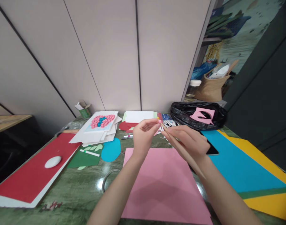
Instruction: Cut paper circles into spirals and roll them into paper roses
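Observation:
Both hands are raised together over the far edge of a pink paper sheet [164, 184] lying on the green marble table [82, 184]. My right hand [188, 142] is closed round a thin wooden stick [180, 148] that slants from its fingertips down toward my wrist. My left hand [143, 134] pinches something small and yellow at the stick's upper tip; I cannot make out what it is. The fingertips of the two hands almost touch.
A red sheet [32, 175] with a white oval object [53, 162] lies at the left. White sheets topped by pink and blue paper rolls [102, 121] sit at the back. A black bag [199, 114], blue sheet [232, 165] and yellow sheet [269, 200] fill the right. A phone [212, 150] lies by my right hand.

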{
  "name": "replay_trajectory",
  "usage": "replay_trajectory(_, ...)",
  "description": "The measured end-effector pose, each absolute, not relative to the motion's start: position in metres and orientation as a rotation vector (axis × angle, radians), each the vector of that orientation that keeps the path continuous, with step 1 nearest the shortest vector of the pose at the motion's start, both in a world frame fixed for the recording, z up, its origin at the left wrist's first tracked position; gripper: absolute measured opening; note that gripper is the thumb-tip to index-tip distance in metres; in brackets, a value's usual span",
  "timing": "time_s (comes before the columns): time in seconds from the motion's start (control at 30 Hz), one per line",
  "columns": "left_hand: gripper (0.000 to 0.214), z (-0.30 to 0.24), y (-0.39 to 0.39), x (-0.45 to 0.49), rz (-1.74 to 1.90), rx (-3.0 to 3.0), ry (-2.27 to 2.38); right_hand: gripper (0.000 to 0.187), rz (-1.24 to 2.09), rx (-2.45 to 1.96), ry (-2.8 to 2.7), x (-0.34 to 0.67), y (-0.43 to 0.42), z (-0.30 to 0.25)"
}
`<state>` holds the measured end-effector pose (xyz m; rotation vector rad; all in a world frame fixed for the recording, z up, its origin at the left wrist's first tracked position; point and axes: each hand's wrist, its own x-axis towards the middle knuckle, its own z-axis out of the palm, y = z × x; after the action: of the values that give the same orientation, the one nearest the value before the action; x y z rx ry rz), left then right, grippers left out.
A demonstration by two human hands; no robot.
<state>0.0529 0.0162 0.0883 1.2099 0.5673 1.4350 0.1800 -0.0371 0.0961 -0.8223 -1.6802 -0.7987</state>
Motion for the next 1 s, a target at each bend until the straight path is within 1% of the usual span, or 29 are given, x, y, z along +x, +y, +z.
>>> replay_trajectory(0.13,0.015,0.0884,0.0125,0.0556,1.436,1.174,0.54,0.017,-0.822,-0.784,-1.65,0.1784,-0.0384,0.0964)
replay_trajectory(0.33,0.016,0.0876,0.0086,0.059,1.416,1.138,0.539,0.018,-0.818,-0.871,-1.693,0.177,-0.0409,0.0981)
replay_trajectory(0.47,0.018,0.0863,0.0084,0.0596,1.394,1.125,0.544,0.018,-0.834,-0.813,-1.711,0.1782,-0.0386,0.0974)
replay_trajectory(0.63,0.018,0.087,0.0123,0.0562,1.434,1.108,0.556,0.013,-0.741,-0.848,-1.83,0.1791,-0.0388,0.0991)
replay_trajectory(0.73,0.02,0.089,0.014,0.0536,1.458,1.101,0.586,0.021,-0.687,-0.844,-1.908,0.1792,-0.0421,0.1008)
replay_trajectory(0.83,0.02,0.0915,0.0139,0.0521,1.478,1.109,0.593,0.026,-0.717,-0.84,-1.891,0.1793,-0.0454,0.1011)
replay_trajectory(1.0,0.019,0.0942,0.0124,0.0514,1.506,1.128,0.56,0.022,-0.775,-0.815,-1.865,0.1787,-0.0471,0.0999)
